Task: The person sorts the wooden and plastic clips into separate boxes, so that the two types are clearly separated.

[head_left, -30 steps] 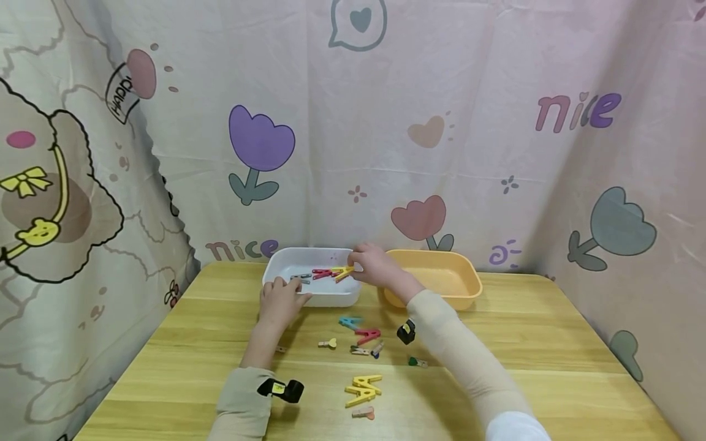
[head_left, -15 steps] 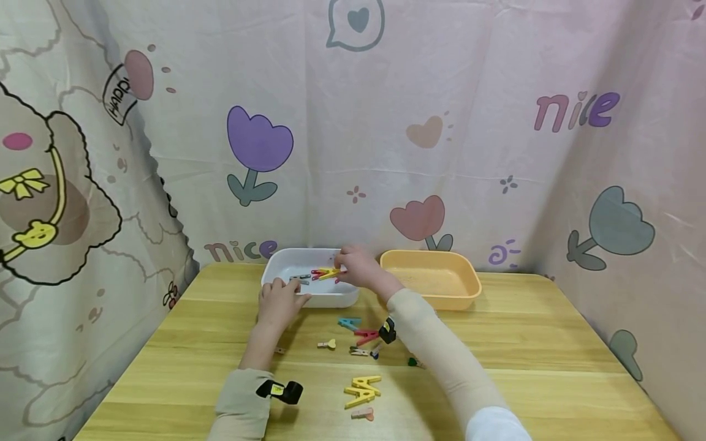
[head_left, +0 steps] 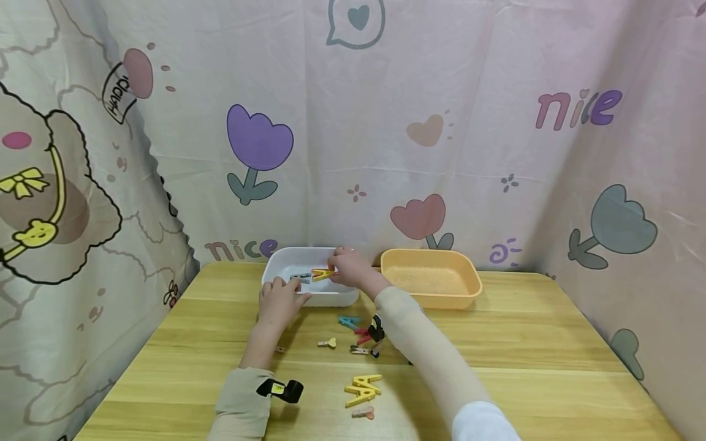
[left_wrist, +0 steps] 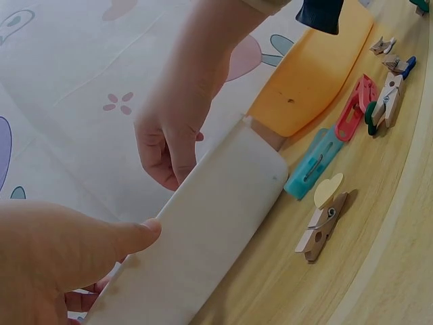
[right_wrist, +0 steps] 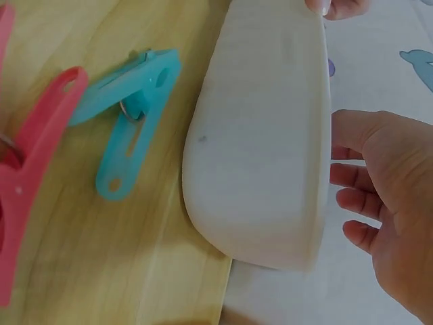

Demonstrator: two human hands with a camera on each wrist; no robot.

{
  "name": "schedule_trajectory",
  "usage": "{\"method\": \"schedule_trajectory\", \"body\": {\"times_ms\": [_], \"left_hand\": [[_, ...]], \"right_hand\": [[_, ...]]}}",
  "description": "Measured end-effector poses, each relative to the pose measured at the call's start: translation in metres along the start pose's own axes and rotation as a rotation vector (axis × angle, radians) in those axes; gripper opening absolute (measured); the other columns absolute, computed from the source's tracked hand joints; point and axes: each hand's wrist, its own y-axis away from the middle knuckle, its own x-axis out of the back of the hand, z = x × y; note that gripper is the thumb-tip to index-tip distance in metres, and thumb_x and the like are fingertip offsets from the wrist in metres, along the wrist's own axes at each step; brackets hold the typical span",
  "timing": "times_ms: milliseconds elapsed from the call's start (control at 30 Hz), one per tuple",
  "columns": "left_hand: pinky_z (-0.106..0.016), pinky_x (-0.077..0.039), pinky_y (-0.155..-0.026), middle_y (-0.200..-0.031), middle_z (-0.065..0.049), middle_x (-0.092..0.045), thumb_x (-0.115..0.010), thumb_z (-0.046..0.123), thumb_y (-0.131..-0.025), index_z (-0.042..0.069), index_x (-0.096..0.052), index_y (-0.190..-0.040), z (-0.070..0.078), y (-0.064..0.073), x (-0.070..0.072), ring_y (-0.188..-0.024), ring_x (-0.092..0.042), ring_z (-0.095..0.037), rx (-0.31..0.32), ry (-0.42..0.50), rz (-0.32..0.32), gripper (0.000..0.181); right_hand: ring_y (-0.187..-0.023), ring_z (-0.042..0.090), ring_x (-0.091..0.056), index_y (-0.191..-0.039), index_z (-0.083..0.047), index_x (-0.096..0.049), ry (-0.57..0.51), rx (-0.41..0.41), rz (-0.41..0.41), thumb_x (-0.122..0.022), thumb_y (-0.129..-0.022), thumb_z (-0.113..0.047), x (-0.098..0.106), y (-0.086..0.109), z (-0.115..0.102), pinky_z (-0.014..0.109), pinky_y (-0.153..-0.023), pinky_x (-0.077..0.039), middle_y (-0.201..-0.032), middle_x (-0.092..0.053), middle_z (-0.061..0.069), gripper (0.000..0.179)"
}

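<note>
A white plastic bin (head_left: 331, 300) stands at the back of the table. My left hand (head_left: 281, 303) grips its front left rim, thumb (left_wrist: 139, 237) outside and fingers over the edge. Reaching into the bin from the right, my right hand (head_left: 353, 268) pinches a yellow clothespin (head_left: 324, 275) low over the bin floor. Red clothespins there are mostly covered by it and the hand. A grey clothespin (head_left: 300, 277) lies beside them, close to the left fingertips. In the right wrist view the bin wall hides the right fingertips (right_wrist: 345, 176) in part.
Right of the white bin is an orange bin (head_left: 441, 301). In front lie a blue clothespin (head_left: 349, 321), a red clothespin (head_left: 362, 334), small wooden clips including one with a yellow heart (head_left: 328, 343), two yellow clothespins (head_left: 364, 390) and a peach-heart clip (head_left: 363, 413). A patterned curtain hangs behind.
My right hand has moved left, further over the white bin, with the yellow clothespin now covering most of the red ones. The left hand stays on the rim.
</note>
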Motion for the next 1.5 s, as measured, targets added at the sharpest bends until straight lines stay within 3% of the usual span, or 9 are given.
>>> {"method": "schedule_trajectory", "body": {"times_ms": [467,733,933,1133,1500], "left_hand": [[-0.051,-0.035,-0.087,-0.105,-0.021,-0.055,-0.064,0.043,-0.091,0.011,-0.063,-0.106,0.002,-0.001,-0.002,-0.1,-0.046,-0.041,-0.002,-0.005,0.009,0.036],[-0.051,-0.034,-0.089,-0.105,-0.022,-0.054,-0.064,0.043,-0.091,0.01,-0.063,-0.109,0.001,-0.001,-0.003,-0.1,-0.044,-0.04,0.0,0.004,0.003,0.038],[-0.05,-0.034,-0.089,-0.105,-0.02,-0.055,-0.063,0.044,-0.092,0.011,-0.063,-0.107,0.001,-0.002,-0.003,-0.1,-0.045,-0.039,0.005,-0.002,-0.001,0.037],[-0.051,-0.034,-0.09,-0.105,-0.021,-0.055,-0.063,0.043,-0.092,0.01,-0.063,-0.107,0.0,-0.002,-0.002,-0.1,-0.045,-0.04,0.007,0.002,-0.009,0.036],[-0.05,-0.034,-0.088,-0.105,-0.02,-0.055,-0.064,0.043,-0.091,0.01,-0.063,-0.108,0.0,-0.001,-0.002,-0.099,-0.045,-0.039,0.009,0.001,0.009,0.037]], "right_hand": [[-0.096,0.018,-0.052,-0.092,-0.017,-0.067,-0.013,-0.028,0.001,-0.07,-0.09,-0.031,-0.006,-0.006,0.005,0.034,-0.09,-0.045,-0.105,-0.063,0.001,0.015],[-0.108,0.023,-0.052,-0.115,-0.01,-0.068,-0.081,-0.066,0.037,-0.071,-0.089,-0.028,-0.009,-0.006,0.009,0.038,-0.098,-0.045,-0.114,-0.061,0.006,0.032],[-0.112,0.023,-0.052,-0.115,-0.013,-0.068,-0.071,-0.075,0.067,-0.072,-0.088,-0.03,-0.006,-0.004,0.01,0.039,-0.1,-0.044,-0.119,-0.06,0.005,0.032],[-0.113,0.022,-0.052,-0.116,-0.014,-0.068,-0.073,-0.055,0.081,-0.071,-0.089,-0.032,0.001,0.002,0.012,0.039,-0.101,-0.045,-0.123,-0.06,0.005,0.033],[-0.107,0.023,-0.055,-0.112,-0.012,-0.07,-0.008,0.017,0.132,-0.072,-0.088,-0.031,0.016,0.017,0.023,0.04,-0.093,-0.047,-0.114,-0.062,0.005,0.03]]}}
